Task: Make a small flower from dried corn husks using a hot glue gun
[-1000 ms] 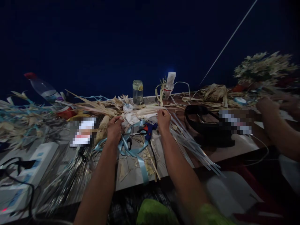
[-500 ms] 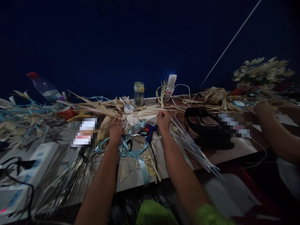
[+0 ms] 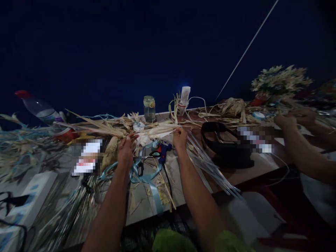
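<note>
My left hand (image 3: 126,151) is over the table with its fingers apart and nothing visible in it, beside a tan bundle of husk (image 3: 109,152). My right hand (image 3: 180,139) has its fingers pinched together at the right end of pale corn husks (image 3: 162,130). Between my hands lie a blue glue gun (image 3: 163,151), black-handled scissors (image 3: 147,156) and a loop of light blue ribbon (image 3: 156,196). Clear plastic sticks (image 3: 210,168) fan out to the right of my right hand.
A glass jar (image 3: 149,109) and a white-topped cup (image 3: 183,101) stand at the back. Left are a tilted bottle (image 3: 43,110), a phone (image 3: 88,157) and a power strip (image 3: 31,199). A black headset (image 3: 228,147) lies right, near another person's hands (image 3: 294,120).
My left hand has opened its fingers. My right hand remains pinched at the husks. The whole view has shifted, so most things appear farther left.
</note>
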A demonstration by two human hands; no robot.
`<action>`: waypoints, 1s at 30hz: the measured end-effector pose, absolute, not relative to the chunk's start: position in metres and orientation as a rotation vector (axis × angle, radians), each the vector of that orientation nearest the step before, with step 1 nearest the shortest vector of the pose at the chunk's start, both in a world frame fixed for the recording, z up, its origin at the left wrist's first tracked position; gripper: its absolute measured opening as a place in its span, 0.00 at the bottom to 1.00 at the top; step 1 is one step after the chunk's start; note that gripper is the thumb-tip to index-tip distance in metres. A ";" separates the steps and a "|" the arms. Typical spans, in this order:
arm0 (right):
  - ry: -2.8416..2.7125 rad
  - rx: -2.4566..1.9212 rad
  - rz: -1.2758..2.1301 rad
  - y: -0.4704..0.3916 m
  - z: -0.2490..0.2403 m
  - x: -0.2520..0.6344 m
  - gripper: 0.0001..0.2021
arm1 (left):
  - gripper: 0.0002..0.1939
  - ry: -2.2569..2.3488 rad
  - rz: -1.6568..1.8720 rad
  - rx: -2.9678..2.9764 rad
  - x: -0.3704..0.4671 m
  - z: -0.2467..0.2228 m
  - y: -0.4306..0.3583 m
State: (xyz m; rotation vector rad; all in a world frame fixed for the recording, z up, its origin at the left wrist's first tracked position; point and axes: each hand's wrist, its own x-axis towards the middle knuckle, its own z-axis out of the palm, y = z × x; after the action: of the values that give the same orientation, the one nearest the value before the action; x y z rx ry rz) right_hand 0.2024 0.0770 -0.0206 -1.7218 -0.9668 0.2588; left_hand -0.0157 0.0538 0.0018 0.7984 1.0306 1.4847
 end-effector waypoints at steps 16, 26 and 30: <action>-0.893 -1.618 0.336 0.073 -0.006 0.206 0.14 | 0.08 0.784 1.277 0.603 -0.026 0.003 0.055; -1.138 -1.703 0.411 0.077 0.002 0.227 0.15 | 0.09 0.922 1.294 0.613 -0.019 0.001 0.055; -1.560 -1.977 0.240 0.080 -0.003 0.230 0.16 | 0.10 0.981 1.269 0.620 -0.017 0.000 0.054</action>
State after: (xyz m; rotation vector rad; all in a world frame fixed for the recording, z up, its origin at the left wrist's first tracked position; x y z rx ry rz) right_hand 0.2305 0.0797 -0.0029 -1.9774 -1.5597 0.2396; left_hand -0.0174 0.0540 0.0005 0.6200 0.9813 1.2695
